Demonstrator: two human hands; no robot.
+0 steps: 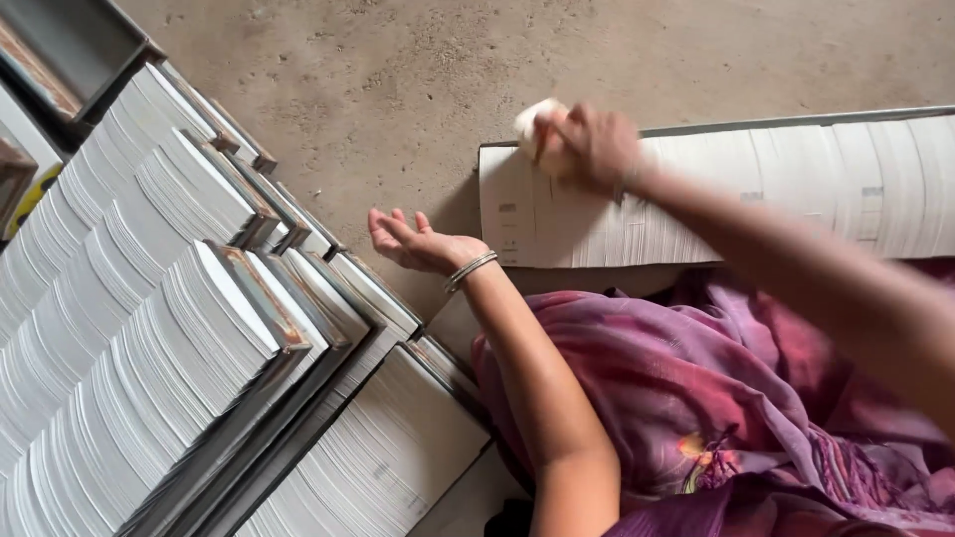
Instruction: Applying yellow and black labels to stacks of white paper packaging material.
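Note:
My right hand [594, 146] is closed around a pale cream wad of cloth [532, 126] and presses it on the near left end of a long row of white paper sheets [796, 189] lying edge-up on the floor. My left hand [416, 242] hovers open, palm up, fingers apart, just left of that row and above the bare floor; it holds nothing. Thin silver bangles [470, 268] sit on the left wrist.
Stacks of bound white booklets [189, 328] with dark covers fan out at the left. More sheets [388, 447] lie flat at the bottom centre. Purple patterned fabric [716, 398] covers my lap. Rough concrete floor [398, 89] lies beyond.

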